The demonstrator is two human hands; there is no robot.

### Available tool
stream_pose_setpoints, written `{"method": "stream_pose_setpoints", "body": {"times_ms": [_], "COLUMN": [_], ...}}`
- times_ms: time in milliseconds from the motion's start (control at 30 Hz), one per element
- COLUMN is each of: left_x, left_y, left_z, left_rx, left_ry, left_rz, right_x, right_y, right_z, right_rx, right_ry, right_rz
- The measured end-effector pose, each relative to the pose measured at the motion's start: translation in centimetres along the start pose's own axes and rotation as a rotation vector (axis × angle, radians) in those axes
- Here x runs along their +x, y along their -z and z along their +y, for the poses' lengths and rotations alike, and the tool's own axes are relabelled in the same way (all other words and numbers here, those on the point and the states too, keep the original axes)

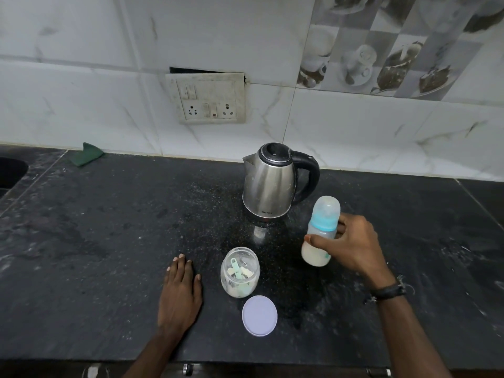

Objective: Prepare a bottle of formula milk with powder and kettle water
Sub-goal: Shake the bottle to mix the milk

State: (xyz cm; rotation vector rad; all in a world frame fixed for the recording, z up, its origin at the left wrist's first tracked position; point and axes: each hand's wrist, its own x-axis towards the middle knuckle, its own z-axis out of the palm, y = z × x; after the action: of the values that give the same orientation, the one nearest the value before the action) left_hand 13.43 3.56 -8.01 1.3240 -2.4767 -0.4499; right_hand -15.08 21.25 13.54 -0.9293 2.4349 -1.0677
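My right hand (351,244) grips a baby bottle (321,227) with a blue collar and clear cap; milky liquid fills its lower part. The bottle stands tilted slightly, right of centre on the black counter (109,227). Behind it a steel kettle (270,181) with a black handle has its lid closed. A clear jar (240,272) with pale powder and a green scoop inside stands open at centre front. Its lilac lid (259,315) lies flat just in front. My left hand (181,290) rests flat on the counter, left of the jar, fingers straight.
A switch and socket panel (208,98) is set in the tiled wall behind. A green scrub pad (86,154) lies at the back left. A sink edge (11,170) shows at the far left. Powder specks dust the counter around the kettle.
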Motion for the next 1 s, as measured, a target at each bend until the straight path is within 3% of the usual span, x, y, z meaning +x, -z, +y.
{"method": "stream_pose_setpoints", "body": {"times_ms": [67,200,267,400,533,633,800,867,1000], "left_x": [0.0,0.0,0.0,0.0,0.0,0.0,0.1,0.1,0.0], "left_y": [0.1,0.1,0.1,0.1,0.2,0.1,0.0,-0.1,0.0], "left_z": [0.1,0.1,0.1,0.1,0.1,0.1,0.0,0.0,0.0], "left_rx": [0.000,-0.002,-0.007,-0.004,-0.011,-0.008,-0.019,-0.012,-0.012], "left_ry": [0.001,0.005,0.004,0.005,0.009,0.009,0.016,0.011,0.014], "left_rz": [-0.003,0.001,-0.001,-0.005,0.000,-0.005,0.003,-0.004,0.000], "right_x": [0.2,0.6,0.5,0.5,0.2,0.4,0.4,0.7,0.6], "right_y": [0.3,0.8,0.5,0.2,-0.2,-0.1,-0.5,-0.6,-0.4], "right_z": [-0.1,0.0,0.1,-0.1,-0.1,-0.1,-0.5,-0.9,-0.9], "right_rx": [0.058,-0.164,-0.109,-0.052,-0.038,-0.176,0.028,0.047,-0.151], "right_ry": [-0.014,-0.017,-0.009,-0.029,-0.020,0.011,0.020,-0.002,0.017], "right_rz": [-0.111,-0.127,-0.221,-0.135,-0.192,-0.162,-0.120,-0.175,-0.073]}}
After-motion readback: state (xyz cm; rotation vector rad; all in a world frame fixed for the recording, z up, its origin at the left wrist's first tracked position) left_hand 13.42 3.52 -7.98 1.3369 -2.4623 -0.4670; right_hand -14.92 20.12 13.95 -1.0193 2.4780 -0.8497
